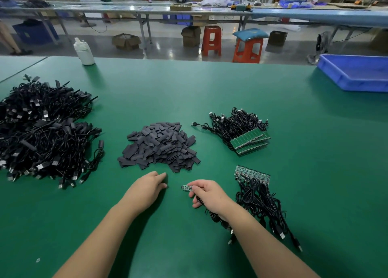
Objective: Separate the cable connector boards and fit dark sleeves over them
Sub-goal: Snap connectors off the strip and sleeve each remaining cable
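Note:
My right hand (207, 195) pinches a small green connector board (186, 187), and its black cable trails back under my wrist. To its right lies a joined strip of boards (252, 172) with black cables (262, 202) attached. My left hand (147, 188) hovers low over the green mat with fingers loosely bent, holding nothing, just below the pile of dark sleeves (159, 146). A second stack of joined boards with cables (249, 141) sits further back on the right.
A large heap of black cables (44, 131) fills the left of the green table (189, 89). A white bottle (84, 51) stands at the far edge, a blue tray (354, 72) at far right. Stools and boxes stand beyond the table.

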`<act>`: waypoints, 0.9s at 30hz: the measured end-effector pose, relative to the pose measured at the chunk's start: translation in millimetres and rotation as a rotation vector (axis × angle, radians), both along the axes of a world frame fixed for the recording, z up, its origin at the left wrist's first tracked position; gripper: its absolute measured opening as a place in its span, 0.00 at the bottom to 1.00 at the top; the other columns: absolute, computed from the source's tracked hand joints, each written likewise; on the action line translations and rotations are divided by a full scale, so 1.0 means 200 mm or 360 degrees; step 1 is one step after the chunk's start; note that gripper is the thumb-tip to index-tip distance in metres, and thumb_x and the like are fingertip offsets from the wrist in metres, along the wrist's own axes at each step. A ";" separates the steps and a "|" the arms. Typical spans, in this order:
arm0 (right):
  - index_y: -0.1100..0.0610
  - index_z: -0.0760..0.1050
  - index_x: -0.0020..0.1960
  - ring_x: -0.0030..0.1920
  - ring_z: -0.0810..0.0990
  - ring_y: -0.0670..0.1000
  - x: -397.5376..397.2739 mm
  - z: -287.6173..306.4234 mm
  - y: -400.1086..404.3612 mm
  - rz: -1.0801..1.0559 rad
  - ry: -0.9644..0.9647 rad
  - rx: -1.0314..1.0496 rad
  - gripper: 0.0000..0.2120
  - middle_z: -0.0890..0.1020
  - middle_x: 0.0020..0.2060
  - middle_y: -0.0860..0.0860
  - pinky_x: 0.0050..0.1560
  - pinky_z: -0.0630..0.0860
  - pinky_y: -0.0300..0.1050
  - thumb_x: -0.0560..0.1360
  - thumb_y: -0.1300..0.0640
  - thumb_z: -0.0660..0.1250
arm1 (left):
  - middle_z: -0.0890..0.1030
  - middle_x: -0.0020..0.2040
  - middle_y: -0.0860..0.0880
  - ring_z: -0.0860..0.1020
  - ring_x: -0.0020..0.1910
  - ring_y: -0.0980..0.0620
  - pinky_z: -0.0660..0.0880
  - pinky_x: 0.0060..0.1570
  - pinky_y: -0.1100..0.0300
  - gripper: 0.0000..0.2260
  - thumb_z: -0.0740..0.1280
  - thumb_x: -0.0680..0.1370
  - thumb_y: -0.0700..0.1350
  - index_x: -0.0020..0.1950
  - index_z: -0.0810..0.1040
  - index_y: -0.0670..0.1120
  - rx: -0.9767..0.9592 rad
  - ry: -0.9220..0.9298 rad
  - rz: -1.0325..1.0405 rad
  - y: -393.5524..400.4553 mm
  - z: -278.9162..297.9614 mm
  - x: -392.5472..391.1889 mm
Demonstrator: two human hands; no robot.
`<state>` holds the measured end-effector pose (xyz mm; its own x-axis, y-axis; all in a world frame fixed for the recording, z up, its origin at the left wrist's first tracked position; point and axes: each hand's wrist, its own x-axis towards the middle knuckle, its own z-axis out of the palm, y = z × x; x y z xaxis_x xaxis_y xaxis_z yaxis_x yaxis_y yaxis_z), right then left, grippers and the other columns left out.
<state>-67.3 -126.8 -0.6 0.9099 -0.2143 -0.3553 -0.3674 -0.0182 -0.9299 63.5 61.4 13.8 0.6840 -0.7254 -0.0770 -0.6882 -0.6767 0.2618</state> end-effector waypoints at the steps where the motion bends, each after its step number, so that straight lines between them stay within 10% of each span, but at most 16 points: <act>1: 0.52 0.78 0.56 0.34 0.79 0.45 0.00 0.00 0.00 0.0001 -0.0001 0.0001 0.10 0.81 0.41 0.51 0.43 0.82 0.43 0.83 0.61 0.58 | 0.74 0.48 0.49 0.77 0.49 0.45 0.75 0.48 0.53 0.11 0.61 0.82 0.51 0.61 0.73 0.47 0.0061 0.0003 -0.0009 0.00 0.00 0.00; 15: 0.50 0.79 0.55 0.35 0.80 0.45 0.00 -0.01 0.00 -0.0012 0.0000 0.0011 0.11 0.82 0.40 0.50 0.43 0.82 0.43 0.83 0.60 0.59 | 0.67 0.48 0.49 0.71 0.38 0.50 0.69 0.39 0.56 0.08 0.58 0.84 0.49 0.50 0.70 0.45 0.0443 -0.0205 -0.0076 0.01 0.05 -0.04; 27: 0.56 0.78 0.58 0.35 0.81 0.47 -0.02 0.00 -0.01 -0.0037 -0.0013 0.0037 0.10 0.83 0.41 0.51 0.41 0.81 0.42 0.82 0.61 0.59 | 0.76 0.53 0.51 0.77 0.53 0.49 0.75 0.46 0.56 0.09 0.63 0.81 0.49 0.58 0.79 0.52 0.0419 -0.0310 0.0016 0.01 0.10 0.00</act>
